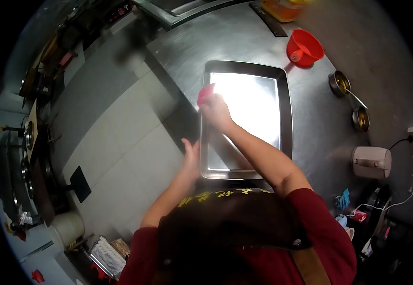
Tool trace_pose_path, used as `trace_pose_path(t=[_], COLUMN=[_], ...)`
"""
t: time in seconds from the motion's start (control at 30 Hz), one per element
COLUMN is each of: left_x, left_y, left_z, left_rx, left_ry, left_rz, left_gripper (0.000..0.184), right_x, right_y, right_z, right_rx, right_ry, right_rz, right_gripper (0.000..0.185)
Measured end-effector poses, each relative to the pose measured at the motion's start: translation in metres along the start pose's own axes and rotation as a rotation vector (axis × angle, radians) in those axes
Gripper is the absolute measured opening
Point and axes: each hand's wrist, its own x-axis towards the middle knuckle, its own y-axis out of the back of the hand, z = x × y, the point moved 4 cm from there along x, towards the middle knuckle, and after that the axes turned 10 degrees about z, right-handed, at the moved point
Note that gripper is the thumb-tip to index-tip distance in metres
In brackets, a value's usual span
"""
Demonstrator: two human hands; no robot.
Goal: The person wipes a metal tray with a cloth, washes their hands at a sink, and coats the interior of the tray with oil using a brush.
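Note:
A rectangular metal baking tray [287,111] with raised sides lies on the steel worktop, its bottom shining brightly. My right hand [217,113] is closed on a small pink piece [206,94] at the tray's upper left rim. Whether that piece is a cloth or a scraper I cannot tell. Lower down, my left hand [192,159] rests beside the tray's left side, its thumb stretched up and away. The tray's edge partly hides its other fingers, and no held thing shows in it.
On the steel worktop [182,47], a red scoop [305,49] stands beyond the tray. Two small metal bowls [339,83] with yellow liquid, one with a spoon, and a pale kettle [372,162] line the right side. The worktop's left edge drops to a tiled floor [121,142].

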Motion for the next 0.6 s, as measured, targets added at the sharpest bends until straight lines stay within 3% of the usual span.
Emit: trace_pose_path(t=[0.1, 0.17, 0.2, 0.23, 0.3, 0.37, 0.43, 0.5, 0.57, 0.6], left_x=[-0.016, -0.013, -0.018, -0.021, -0.022, -0.024, -0.023, -0.021, -0.012, -0.011], left_y=[-0.019, -0.018, -0.023, -0.026, -0.031, -0.031, -0.033, -0.034, -0.028, -0.029], left_z=[0.009, 0.011, 0.015, 0.014, 0.015, 0.016, 0.018, 0.016, 0.011, 0.012], left_rx=[-0.102, 0.013, -0.027, -0.029, 0.138, 0.095, 0.097, 0.099, 0.087, 0.090], left_ry=[-0.065, -0.146, -0.148, -0.138, -0.157, -0.107, -0.124, -0.124, -0.141, -0.140], left_rz=[-0.008, -0.162, -0.048, -0.048, 0.032, 0.082, 0.047, 0.033, 0.025, 0.025], left_gripper=[0.087, 0.072, 0.051, 0.051, 0.043, 0.048, 0.042, 0.041, 0.042, 0.042], right_x=[-0.043, -0.091, -0.122, -0.145, -0.132, -0.103, -0.073, -0.092, -0.109, -0.112], right_y=[0.006, 0.023, 0.034, 0.046, 0.095, 0.135, 0.180, 0.166, 0.143, 0.126], right_z=[-0.007, -0.006, 0.000, 0.008, 0.015, 0.038, 0.051, 0.081, 0.057, 0.044], right_rx=[-0.002, -0.062, -0.053, -0.039, -0.484, -0.729, -0.984, -1.001, -0.985, -0.740], right_ry=[-0.033, -0.135, -0.026, 0.082, 0.340, 0.076, 0.165, 0.127, 0.337, 0.230], right_rz=[-0.189, -0.565, -0.646, -0.722, -0.677, -0.712, -0.434, -0.366, -0.340, -0.536], right_gripper=[0.010, 0.009, 0.009, 0.010, 0.016, 0.014, 0.015, 0.015, 0.017, 0.017])
